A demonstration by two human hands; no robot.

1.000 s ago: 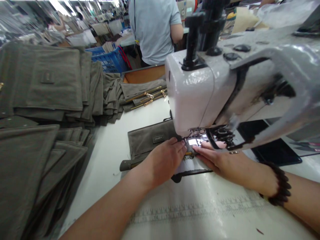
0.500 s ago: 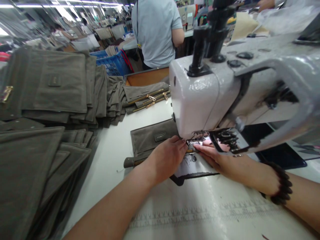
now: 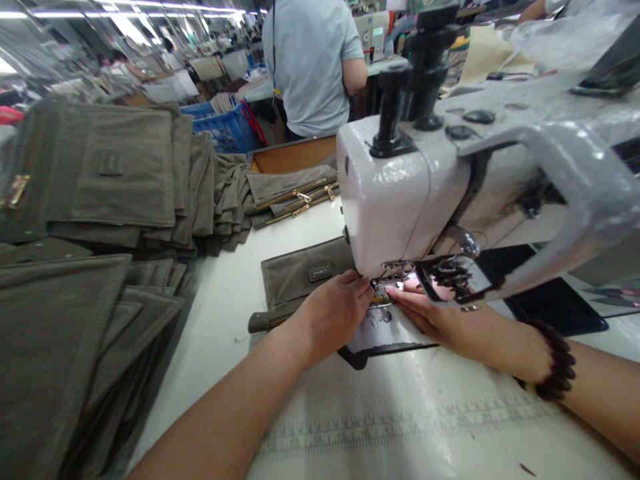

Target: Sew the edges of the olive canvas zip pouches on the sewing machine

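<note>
- Centrally in the head view, an olive-grey fabric piece lies flat on the white table, its right end at the needle area of a sewing machine.
- A small label sits on the piece; a rolled edge with a zipper runs along its near side.
- The left hand rests on the fabric, fingers close together and tips by the needle area; I cannot tell whether they pinch the cloth.
- The right hand reaches in from the other side, fingers together and extended, tips beside the gold zipper end; the machine partly hides it, so any pinch cannot be told.
- A dark bead bracelet circles the right wrist.
- Below both hands, a ruler scale crosses the table.
- At left stand 2 piles of similar pieces, the upper pile and the lower pile.
- Beyond the piece, zippered pouches lie near a blue basket.
- A person in a light blue shirt faces away behind.
</note>
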